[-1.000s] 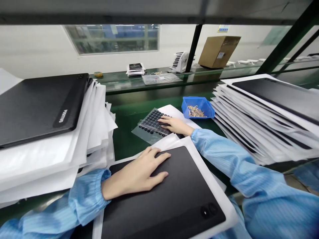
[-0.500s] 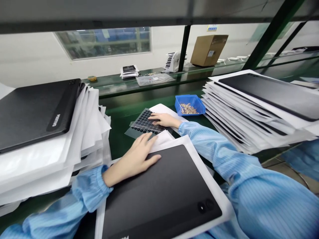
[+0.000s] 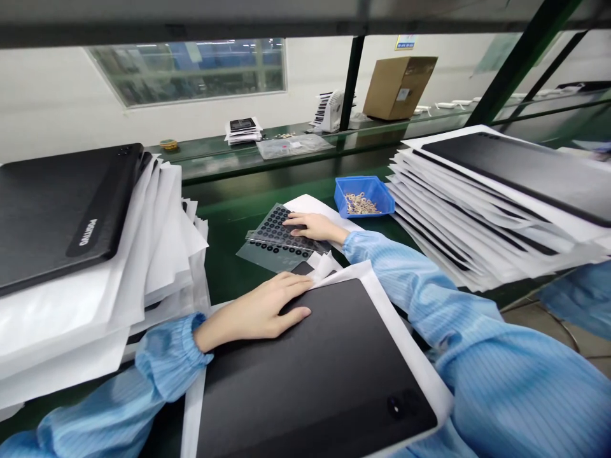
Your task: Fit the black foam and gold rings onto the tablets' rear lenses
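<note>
A black tablet (image 3: 310,369) lies back side up on white wrapping (image 3: 432,385) right in front of me. My left hand (image 3: 260,308) rests flat over its far left edge, thumb apart from the fingers, with the fingertips on the crumpled white wrapping beyond. Farther off, my right hand (image 3: 312,227) is spread on a clear sheet of round black stickers (image 3: 277,232), its fingertips touching the rows. Whether a sticker is under those fingertips is too small to tell. Beneath that hand and wrist lies white wrapping (image 3: 308,203).
Wrapped tablets stand in a tall stack (image 3: 62,216) at left and another stack (image 3: 520,184) at right. A blue bin (image 3: 341,200) of small metal-coloured parts sits by the right stack. Along the back ledge are a cardboard box (image 3: 391,89) and a plastic bag (image 3: 293,146). A shelf (image 3: 191,22) hangs overhead.
My left hand has shifted slightly downward, and the wrapping at its fingertips is now more crumpled, baring a dark patch. My right hand stays on the sticker sheet. The whole view has tilted slightly.
</note>
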`<state>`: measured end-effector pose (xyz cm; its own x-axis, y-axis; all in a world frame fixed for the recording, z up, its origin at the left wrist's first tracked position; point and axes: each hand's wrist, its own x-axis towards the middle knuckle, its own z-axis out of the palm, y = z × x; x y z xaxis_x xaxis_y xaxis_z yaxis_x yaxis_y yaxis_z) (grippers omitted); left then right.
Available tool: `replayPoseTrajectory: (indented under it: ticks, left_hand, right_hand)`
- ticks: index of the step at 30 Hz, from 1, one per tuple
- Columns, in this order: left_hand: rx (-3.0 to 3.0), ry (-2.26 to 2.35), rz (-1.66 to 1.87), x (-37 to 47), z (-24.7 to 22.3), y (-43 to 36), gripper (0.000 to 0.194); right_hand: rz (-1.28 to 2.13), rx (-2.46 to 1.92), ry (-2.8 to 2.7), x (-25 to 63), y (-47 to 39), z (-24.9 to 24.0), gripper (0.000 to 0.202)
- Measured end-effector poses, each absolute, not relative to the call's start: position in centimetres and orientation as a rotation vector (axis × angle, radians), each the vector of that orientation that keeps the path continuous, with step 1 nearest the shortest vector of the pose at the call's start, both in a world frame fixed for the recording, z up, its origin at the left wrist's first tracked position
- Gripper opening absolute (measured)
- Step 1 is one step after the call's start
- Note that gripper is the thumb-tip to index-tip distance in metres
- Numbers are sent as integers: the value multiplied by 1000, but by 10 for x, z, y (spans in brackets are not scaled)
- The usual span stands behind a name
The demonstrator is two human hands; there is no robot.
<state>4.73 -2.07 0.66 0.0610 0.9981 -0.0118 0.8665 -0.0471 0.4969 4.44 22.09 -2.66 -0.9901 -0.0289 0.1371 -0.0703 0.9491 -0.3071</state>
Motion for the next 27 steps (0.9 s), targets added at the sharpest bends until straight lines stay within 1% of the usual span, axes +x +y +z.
replayPoseTrajectory:
  ticks: [2,4,5,6,10,12,14,16,17,19,21,24,27]
  left_hand:
    - [1968,1875,489,48,6,-20,42]
    - [1952,1942,516,48,4,-21,36]
    - [1939,1991,532,48,2,-20,32]
    - [1926,2045,548,47,1,-20,30]
    - [1978,2253,574,41,-8,-20,35]
    - [2075,2361,536,39,-11,-21,34]
    - [2171,2446,545,41,-11,-21,28]
    - [2308,2371,595,47,-7,-20,25]
    - [2393,2251,590,52,-4,-20,30]
    - [2518,1946,478,61,2,-17,40]
    - [2527,1745,330,69,5,-12,41]
    - [2452,1709,227,73,6,-6,43]
    - [2405,1727,238,71,2,-3,44]
  right_hand:
    - [499,63,-2938,44,220,-20,34]
    - [510,3,-2888,50,220,-7,26]
    - [536,-54,-2835,57,222,1,26]
    - [586,-122,-2756,68,223,10,31]
    - [913,-431,-2275,143,229,33,60]
    - [1087,-621,-2083,188,227,29,67]
    - [1274,-775,-1915,225,226,16,66]
    - [1417,-835,-1784,247,225,-1,60]
    - [1471,-838,-1741,251,226,-9,58]
    - [1568,-817,-1705,249,227,-22,56]
    - [1620,-823,-1717,238,229,-31,53]
    - [1526,-916,-1773,223,232,-37,44]
    - [1400,-969,-1791,218,231,-40,37]
